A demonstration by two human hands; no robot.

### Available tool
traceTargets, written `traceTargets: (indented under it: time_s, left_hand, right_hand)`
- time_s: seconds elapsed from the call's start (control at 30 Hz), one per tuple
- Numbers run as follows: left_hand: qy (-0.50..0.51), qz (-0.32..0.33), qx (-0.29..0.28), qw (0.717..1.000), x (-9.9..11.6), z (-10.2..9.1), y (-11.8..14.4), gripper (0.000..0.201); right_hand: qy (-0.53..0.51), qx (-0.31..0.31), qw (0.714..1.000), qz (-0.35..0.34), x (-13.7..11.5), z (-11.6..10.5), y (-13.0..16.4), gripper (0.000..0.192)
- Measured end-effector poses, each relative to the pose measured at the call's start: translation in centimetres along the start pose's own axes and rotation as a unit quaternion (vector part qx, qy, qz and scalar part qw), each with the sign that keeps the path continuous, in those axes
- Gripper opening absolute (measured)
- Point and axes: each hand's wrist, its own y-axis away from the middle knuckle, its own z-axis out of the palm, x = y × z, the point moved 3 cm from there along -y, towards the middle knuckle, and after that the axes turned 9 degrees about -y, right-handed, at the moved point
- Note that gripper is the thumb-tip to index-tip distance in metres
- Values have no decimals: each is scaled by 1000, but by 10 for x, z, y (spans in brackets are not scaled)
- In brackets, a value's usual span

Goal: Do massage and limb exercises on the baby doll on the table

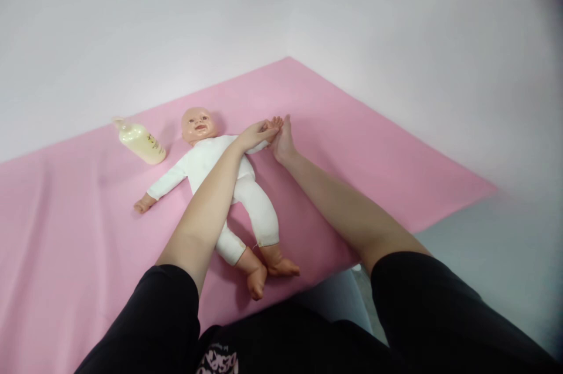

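Note:
A baby doll [206, 157] in a white cloth suit lies on its back on a pink sheet, its bald head away from me and its bare feet toward me. My left hand [254, 135] reaches across its chest, the fingers closed on the doll's hand [275, 122] on the right side. Against the other side of that small hand, my right hand [284, 142] holds it, fingers pointing up. Part of the contact between my fingers and the doll's hand is hidden. The doll's other arm [169, 179] stretches out to the left on the sheet.
A pale yellow pump bottle [141, 142] lies tilted on the sheet, left of the doll's head. The pink sheet [352, 145] covers a tabletop, with folds at left and an edge at right. White walls [281, 4] meet in a corner behind it.

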Motion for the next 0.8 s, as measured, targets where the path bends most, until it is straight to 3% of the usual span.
traceTargets:
  time_s: [0.1, 0.23, 0.43, 0.67, 0.8]
  left_hand:
    - [-8, 3, 24, 1000, 0, 0, 0, 23]
    - [-24, 2, 16, 1000, -2, 1, -2, 16]
    - [-16, -7, 4, 1000, -3, 4, -3, 13]
    - [-41, 7, 24, 999, 1, 1, 1, 24]
    - [-33, 1, 34, 999, 3, 1, 2, 22]
  right_hand:
    - [-9, 0, 1000, 18, 1, 1, 2, 56]
    - [-21, 28, 999, 21, 1, 0, 2, 35]
    - [-15, 39, 999, 5, 3, 0, 1, 42]
    - [-24, 27, 999, 25, -2, 4, 5, 66]
    - [-13, 16, 999, 29, -1, 3, 4, 56]
